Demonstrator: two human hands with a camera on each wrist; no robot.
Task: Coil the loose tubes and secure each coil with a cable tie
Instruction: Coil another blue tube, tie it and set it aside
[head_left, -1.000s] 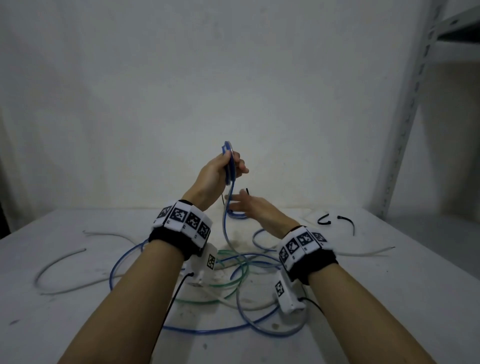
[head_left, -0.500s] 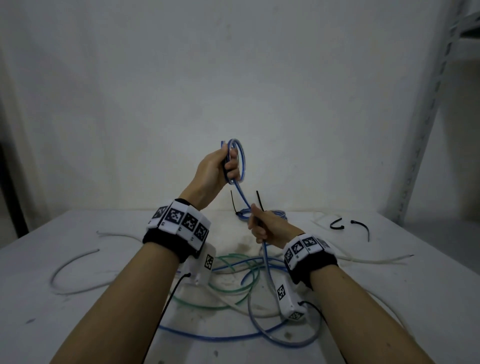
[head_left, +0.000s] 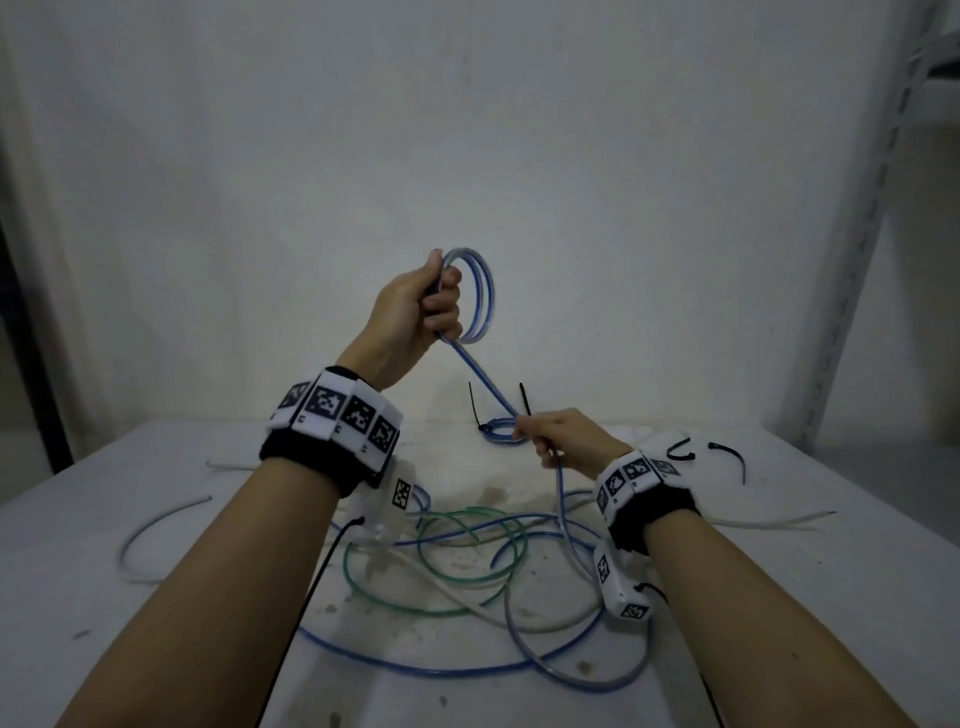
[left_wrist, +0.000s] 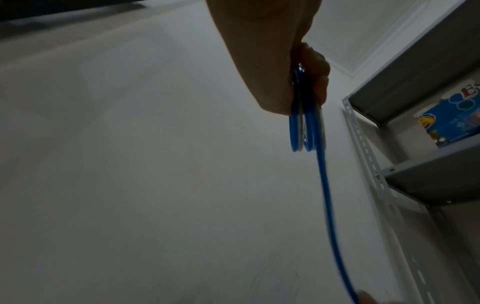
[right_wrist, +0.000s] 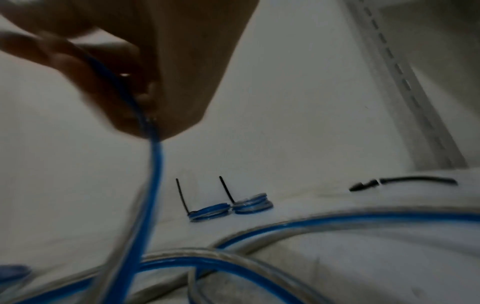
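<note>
Head view, left to right: at about 9 o'clock a clear tube (head_left: 156, 525) lies curved on the white table (head_left: 130, 623), well apart from the tangle in the middle. The left hand (head_left: 410, 317) is raised above the table at about 11 o'clock, its fingers curled tight round a small coil (head_left: 475, 296) of blue tube, two or three loops standing upright. From the coil's bottom the blue tube (head_left: 483, 379) runs taut down toward 1 o'clock to the right hand (head_left: 566, 441), whose fingers pinch it narrowly; below that hand it drops into the loose loops on the table. Those loops spread at 6 o'clock, crossed with a green tube (head_left: 431, 587) and a clear one.

Behind the right hand, at 12 o'clock on the table, lie finished blue coils (head_left: 501, 434), each with a black cable tie tail (head_left: 474, 410) standing up. The right wrist view shows two such coils (right_wrist: 211, 211) just beside each other, perhaps touching. At 2 o'clock lie two loose black cable ties (head_left: 727, 457), and another clear tube (head_left: 779, 519) stretches toward 3 o'clock. A grey metal shelf upright (head_left: 857, 234) stands at the far right.

The left wrist view shows the coil (left_wrist: 303, 127) edge-on in the fist, and a blue box (left_wrist: 451, 121) on the shelf.
</note>
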